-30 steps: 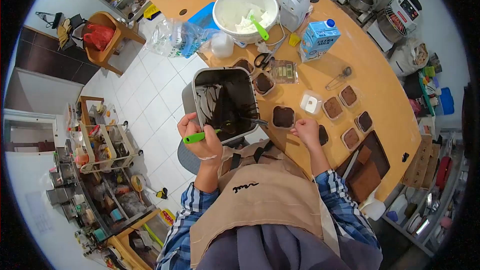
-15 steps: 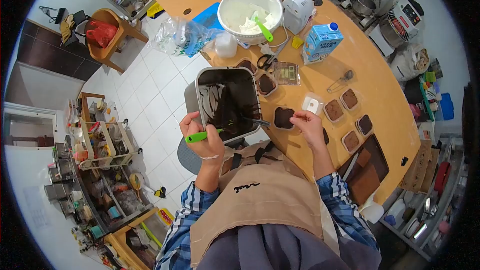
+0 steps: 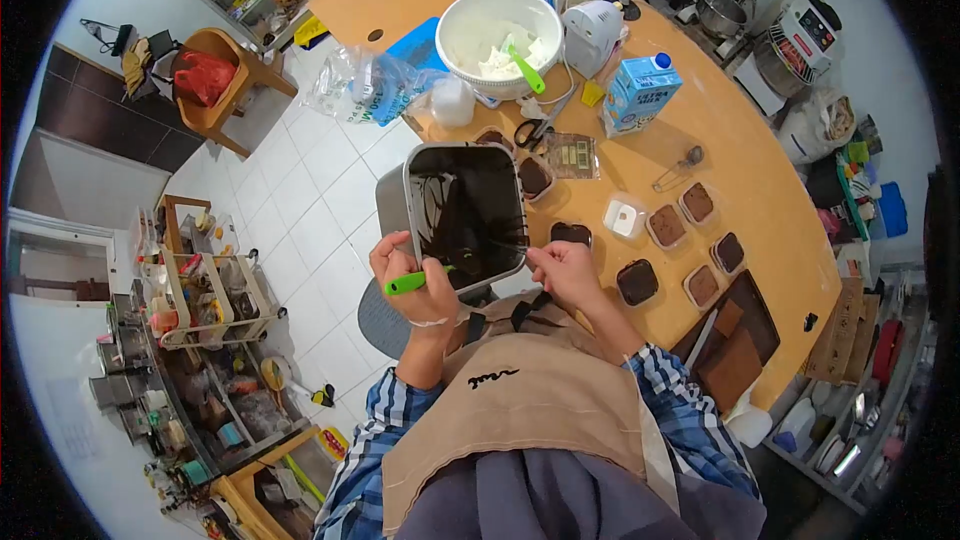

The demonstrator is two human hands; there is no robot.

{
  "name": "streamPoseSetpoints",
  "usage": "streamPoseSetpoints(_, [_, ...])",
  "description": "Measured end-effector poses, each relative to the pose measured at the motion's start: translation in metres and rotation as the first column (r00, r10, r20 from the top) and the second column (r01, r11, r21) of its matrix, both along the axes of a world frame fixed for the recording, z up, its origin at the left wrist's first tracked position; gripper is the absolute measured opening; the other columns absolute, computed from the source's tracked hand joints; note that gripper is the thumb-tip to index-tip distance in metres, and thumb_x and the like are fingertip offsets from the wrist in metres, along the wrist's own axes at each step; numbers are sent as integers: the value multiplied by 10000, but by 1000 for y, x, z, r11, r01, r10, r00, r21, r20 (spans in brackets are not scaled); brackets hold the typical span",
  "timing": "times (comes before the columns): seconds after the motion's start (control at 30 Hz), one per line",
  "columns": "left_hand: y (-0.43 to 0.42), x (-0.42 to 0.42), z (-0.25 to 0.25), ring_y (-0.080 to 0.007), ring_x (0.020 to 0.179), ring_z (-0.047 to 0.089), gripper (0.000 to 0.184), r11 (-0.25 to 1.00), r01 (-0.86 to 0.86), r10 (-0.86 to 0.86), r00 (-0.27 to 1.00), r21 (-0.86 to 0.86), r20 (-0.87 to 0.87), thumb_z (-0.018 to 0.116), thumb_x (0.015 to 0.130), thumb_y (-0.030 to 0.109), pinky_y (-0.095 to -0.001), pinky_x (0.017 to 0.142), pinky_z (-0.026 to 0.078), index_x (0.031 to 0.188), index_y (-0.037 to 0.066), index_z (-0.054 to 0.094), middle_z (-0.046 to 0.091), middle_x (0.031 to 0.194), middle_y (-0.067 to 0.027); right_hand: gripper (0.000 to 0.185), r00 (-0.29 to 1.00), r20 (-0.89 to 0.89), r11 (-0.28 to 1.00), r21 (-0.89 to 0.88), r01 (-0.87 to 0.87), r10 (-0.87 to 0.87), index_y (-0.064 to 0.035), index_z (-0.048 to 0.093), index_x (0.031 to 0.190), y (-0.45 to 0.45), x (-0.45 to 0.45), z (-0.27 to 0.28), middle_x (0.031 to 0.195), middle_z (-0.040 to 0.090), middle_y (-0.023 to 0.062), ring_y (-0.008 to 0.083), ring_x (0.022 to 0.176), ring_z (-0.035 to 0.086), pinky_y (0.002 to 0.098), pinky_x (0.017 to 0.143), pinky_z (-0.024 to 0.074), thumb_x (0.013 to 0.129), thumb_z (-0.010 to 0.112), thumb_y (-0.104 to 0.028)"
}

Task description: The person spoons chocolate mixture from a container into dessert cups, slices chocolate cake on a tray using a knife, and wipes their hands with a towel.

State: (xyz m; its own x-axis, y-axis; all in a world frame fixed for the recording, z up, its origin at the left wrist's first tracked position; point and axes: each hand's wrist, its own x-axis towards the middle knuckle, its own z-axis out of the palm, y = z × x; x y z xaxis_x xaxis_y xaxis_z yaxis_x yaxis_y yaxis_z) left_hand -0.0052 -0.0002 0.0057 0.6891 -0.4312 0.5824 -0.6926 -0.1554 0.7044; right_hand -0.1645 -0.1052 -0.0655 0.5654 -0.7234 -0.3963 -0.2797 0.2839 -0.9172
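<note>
Left hand (image 3: pixel 415 282) grips deep grey metal pan (image 3: pixel 392 202) and green spatula handle (image 3: pixel 406 284) beside tan wooden counter (image 3: pixel 770 190); right hand's (image 3: pixel 568 272) fingers pinch slim grey utensil (image 3: pixel 510 247) at pan rim, partly hiding dark-topped square tub (image 3: pixel 571 232).

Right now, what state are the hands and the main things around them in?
Left hand: closed on green spatula handle, against the pan.
Right hand: pinched at the pan's rim; what it grips is unclear.
Pan: dark sauce inside, walls smeared.
White bowl: upright, part-filled with white cream.
Milk carton: upright, cap on.
Scissors: lying down; open or shut unclear.
Square cakes: some dark-topped, some plain brown.
</note>
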Motion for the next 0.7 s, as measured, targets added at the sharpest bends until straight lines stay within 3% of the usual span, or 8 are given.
streamPoseSetpoints(0.1, [-1,1,0,-220,684,420,145,1000,-1,1,1000,-21,15,441,596,-44,-322,555,332,542,7,316,501,906,-207,294,999,-25,994,-105,24,-27,4,601,657,0,8,-1,505,565,55,83,387,486,232,371,371,831,578,-233])
streamPoseSetpoints(0.4, [-2,17,-2,-208,655,402,151,999,-17,19,998,-44,52,443,586,-39,-318,540,311,539,9,308,502,920,-203,326,984,97,988,21,150,-151,-9,563,604,-1,23,-6,502,557,53,74,384,457,237,370,357,842,565,-231])
streamPoseSetpoints(0.6, [-3,29,-3,-222,677,412,136,999,-27,27,1000,-37,-5,431,588,-45,-320,552,323,545,5,312,499,923,-202,354,997,24,997,29,73,-73,-17,576,604,-14,28,-3,518,560,44,76,408,470,233,389,369,829,585,-291])
streamPoseSetpoints(0.7, [-3,40,-5,-225,688,415,130,997,-27,30,998,-68,52,428,590,-50,-319,562,331,549,1,316,496,924,-200,341,952,-16,950,-75,303,-304,-10,605,656,-42,29,-10,540,570,47,93,444,518,233,419,395,824,585,-305])
